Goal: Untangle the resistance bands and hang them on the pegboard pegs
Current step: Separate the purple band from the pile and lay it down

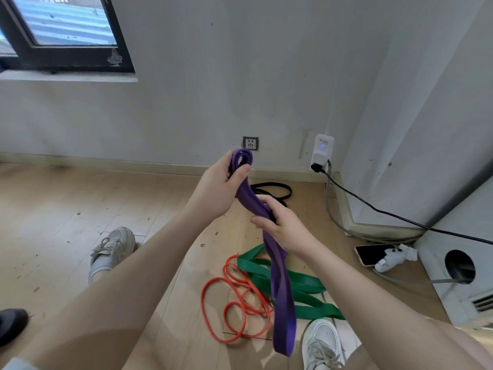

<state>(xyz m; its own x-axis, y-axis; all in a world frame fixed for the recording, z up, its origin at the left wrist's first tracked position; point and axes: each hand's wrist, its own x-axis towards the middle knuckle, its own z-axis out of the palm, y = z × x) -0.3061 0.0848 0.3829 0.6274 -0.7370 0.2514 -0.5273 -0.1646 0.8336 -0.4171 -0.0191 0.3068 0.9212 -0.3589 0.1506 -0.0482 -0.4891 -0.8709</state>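
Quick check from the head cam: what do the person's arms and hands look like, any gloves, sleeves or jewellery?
Both hands, left and right, are bare: no gloves, and no rings or watch that show. The forearms are bare too. A bit of pale grey sleeve shows at the frame's lower left corner, by the left upper arm.

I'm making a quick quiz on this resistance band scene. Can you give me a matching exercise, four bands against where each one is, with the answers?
Things:
1. purple band
2. orange band
3. green band
4. black band

Places:
A. on the floor close to the wall
B. held in both hands
C. wide loops on the floor beside a shoe
D. thin coils on the floor, left of the green one

Pairs: 1-B, 2-D, 3-C, 4-A
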